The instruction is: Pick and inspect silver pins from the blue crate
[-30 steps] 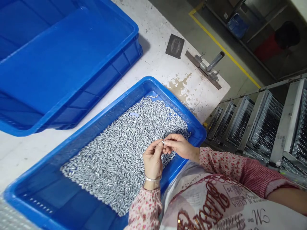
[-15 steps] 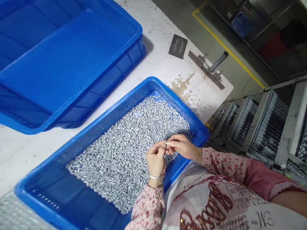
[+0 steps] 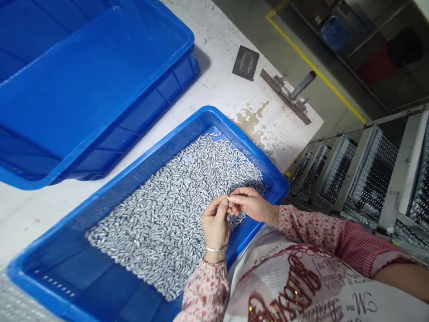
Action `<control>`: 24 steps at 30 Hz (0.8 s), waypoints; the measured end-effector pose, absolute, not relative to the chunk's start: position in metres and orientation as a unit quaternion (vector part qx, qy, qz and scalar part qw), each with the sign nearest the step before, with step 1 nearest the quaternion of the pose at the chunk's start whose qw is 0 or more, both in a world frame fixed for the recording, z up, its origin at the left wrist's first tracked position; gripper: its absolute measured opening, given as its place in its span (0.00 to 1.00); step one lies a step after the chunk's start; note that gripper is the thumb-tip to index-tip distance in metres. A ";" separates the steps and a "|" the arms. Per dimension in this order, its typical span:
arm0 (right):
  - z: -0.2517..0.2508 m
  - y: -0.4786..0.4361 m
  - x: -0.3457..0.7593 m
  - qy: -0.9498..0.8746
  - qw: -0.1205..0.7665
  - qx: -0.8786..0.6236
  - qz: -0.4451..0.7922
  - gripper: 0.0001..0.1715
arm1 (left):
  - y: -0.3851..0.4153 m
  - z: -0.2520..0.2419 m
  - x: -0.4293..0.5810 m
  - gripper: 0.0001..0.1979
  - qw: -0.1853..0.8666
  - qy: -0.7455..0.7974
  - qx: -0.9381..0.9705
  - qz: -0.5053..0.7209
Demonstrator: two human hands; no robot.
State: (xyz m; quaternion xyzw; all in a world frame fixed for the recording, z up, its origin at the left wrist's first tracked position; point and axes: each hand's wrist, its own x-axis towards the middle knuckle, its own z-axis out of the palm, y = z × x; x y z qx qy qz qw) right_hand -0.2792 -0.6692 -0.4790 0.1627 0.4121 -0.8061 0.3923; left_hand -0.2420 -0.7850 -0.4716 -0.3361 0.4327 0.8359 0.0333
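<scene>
- Left hand (image 3: 216,221): thumb and forefinger closed to a pinch on one end of a small silver piece (image 3: 229,198); remaining fingers mostly hidden behind. Silver bracelet (image 3: 216,248) at the wrist.
- Right hand (image 3: 250,204): thumb and forefinger likewise pinched on the same piece, fingertips meeting those of the left; other fingers curled under.
- Small silver piece, one: held between the fingertips of both hands, above the tray; its outline largely covered.
- Silver pieces (image 3: 161,219), loose, very many: slender, pointed; spread across most of the tray's floor below the hands.
- Blue tray (image 3: 97,277): shallow, set at a slant on the bench (image 3: 216,85); one end of its floor bare.
- Blue crate (image 3: 90,85): larger, beside the tray, on the bench.
- Dark square plate (image 3: 246,62): flat on the bench, beyond the tray.
- Metal bar fixture (image 3: 284,96): near the bench's corner, with a projecting tube.
- Sleeves (image 3: 311,226): patterned with small red motifs, both forearms.
</scene>
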 end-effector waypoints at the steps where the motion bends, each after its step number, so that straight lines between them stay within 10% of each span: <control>1: -0.479 -0.669 -0.280 0.414 0.392 0.164 -0.805 0.15 | -0.785 -0.471 -0.242 0.14 0.034 0.432 -0.337 0.836; 24: -0.477 -0.669 -0.277 0.419 0.396 0.171 -0.799 0.17 | -0.786 -0.480 -0.238 0.12 0.023 0.486 -0.335 0.807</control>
